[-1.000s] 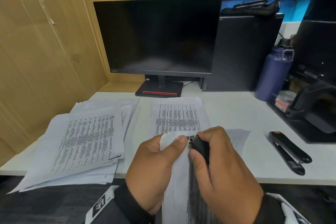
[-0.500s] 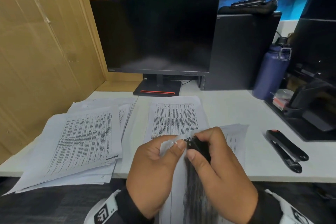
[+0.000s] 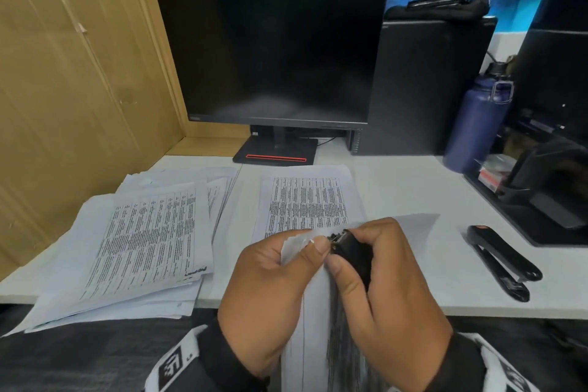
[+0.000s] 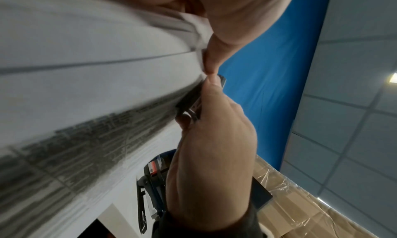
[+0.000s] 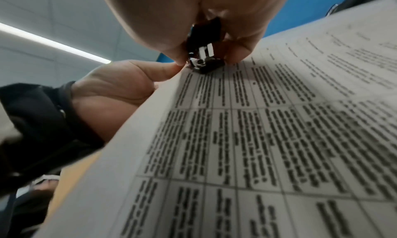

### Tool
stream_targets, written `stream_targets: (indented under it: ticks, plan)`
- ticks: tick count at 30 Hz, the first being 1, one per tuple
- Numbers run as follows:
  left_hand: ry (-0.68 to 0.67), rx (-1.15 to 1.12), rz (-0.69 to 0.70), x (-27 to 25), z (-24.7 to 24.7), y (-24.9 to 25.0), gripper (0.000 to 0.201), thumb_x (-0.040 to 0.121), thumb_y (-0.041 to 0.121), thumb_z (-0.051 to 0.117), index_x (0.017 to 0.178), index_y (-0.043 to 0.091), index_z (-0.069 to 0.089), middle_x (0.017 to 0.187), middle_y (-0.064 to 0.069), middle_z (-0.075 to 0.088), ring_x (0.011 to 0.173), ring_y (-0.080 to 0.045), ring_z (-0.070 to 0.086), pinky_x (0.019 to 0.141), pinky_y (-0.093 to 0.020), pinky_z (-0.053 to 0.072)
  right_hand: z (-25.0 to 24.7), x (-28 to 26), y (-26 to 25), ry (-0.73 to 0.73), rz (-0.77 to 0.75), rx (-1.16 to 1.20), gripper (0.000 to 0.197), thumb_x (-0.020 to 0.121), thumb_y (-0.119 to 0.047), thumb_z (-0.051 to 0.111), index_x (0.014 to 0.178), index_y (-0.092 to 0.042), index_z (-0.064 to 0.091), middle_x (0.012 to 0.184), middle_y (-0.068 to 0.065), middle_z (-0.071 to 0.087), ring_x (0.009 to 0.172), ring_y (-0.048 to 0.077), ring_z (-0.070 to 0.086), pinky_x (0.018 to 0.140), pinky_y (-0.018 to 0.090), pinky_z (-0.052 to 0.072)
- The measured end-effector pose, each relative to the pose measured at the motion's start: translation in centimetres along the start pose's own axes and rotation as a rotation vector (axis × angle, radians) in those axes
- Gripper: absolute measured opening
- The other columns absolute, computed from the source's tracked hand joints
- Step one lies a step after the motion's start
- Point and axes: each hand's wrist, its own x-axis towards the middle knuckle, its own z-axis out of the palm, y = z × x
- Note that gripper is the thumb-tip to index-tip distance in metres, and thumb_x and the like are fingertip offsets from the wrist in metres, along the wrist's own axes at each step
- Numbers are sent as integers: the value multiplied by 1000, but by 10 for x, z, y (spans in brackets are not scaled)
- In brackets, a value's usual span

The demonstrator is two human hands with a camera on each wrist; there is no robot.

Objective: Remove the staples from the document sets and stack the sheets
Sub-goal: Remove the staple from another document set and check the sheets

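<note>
Stapled sheets [image 3: 305, 321] are held up on edge above the near side of the desk [image 3: 413, 194], their top corner pinched between the thumb and fingers of the left hand [image 3: 270, 289]. The right hand [image 3: 391, 296] curls round a black staple remover [image 3: 351, 248], its metal teeth set on that same corner, just beside the left thumb tip. Behind the hands a printed sheet [image 3: 305, 200] lies flat on the desk. To the left sits a loose pile of papers [image 3: 140, 239]; to the right, a black stapler [image 3: 502, 261].
</note>
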Motion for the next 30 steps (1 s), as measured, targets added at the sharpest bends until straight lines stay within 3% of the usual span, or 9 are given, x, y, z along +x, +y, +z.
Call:
stream_targets:
  ticks: [4,7,12,15,18,22,25,27,30]
  plan:
    - [-37,-19,-45,0,-2,5,7,80,23,81,78,15,80,83,-14,79,77,-26,75,79,-41,58,-7,4,-6,-67,-55,-414,30,97,-51,41,92,-22,45,78,-7,46,63,14,49,51,23,37]
    - [-39,-3,-59,1,-2,7,13,78,27,86,77,16,80,80,-13,78,74,-25,74,77,-41,59,-11,5,-11,-154,-54,-505,33,97,-54,37,86,-23,43,66,-10,46,51,12,45,41,23,28]
    - [-16,-106,-150,2,-2,4,11,79,19,75,78,10,80,80,-19,77,68,-26,73,71,-35,57,-11,4,-11,-272,36,-382,36,99,-63,22,91,-29,31,55,-14,39,43,12,45,37,20,20]
    - [-20,-156,-207,3,-2,5,18,81,15,74,91,1,78,89,-28,75,75,-32,72,77,-39,57,-8,1,-6,-335,125,-182,39,90,-74,10,92,-38,25,59,-11,47,54,15,54,46,35,39]
    - [-30,-188,-259,6,-6,3,26,80,15,75,98,-3,75,93,-31,73,80,-34,69,81,-42,56,-7,0,-3,-310,144,-58,40,90,-73,15,90,-37,31,63,-6,53,60,15,54,58,41,45]
    - [-42,-220,-307,9,-9,2,33,81,15,73,106,-7,74,102,-34,73,86,-37,71,80,-41,59,-11,4,-8,-314,208,63,33,95,-66,22,85,-38,35,69,-11,56,63,14,53,58,33,42]
    - [-33,-189,-285,9,-8,3,23,77,16,74,93,0,80,90,-29,76,74,-32,73,72,-39,61,-11,5,-12,-385,170,-139,37,92,-70,15,91,-36,29,61,-7,50,56,14,51,49,33,41]
    - [-10,-146,-258,8,-7,1,11,76,16,74,79,7,81,78,-22,76,63,-28,72,64,-34,60,-13,7,-14,-361,89,-395,34,96,-65,21,91,-33,28,54,-11,38,44,12,37,37,24,26]
    - [16,-98,-241,8,-6,-1,12,84,14,73,85,6,81,87,-25,77,71,-31,74,75,-40,59,-17,10,-19,-304,21,-526,30,95,-54,40,85,-26,35,59,-13,26,43,12,28,37,25,18]
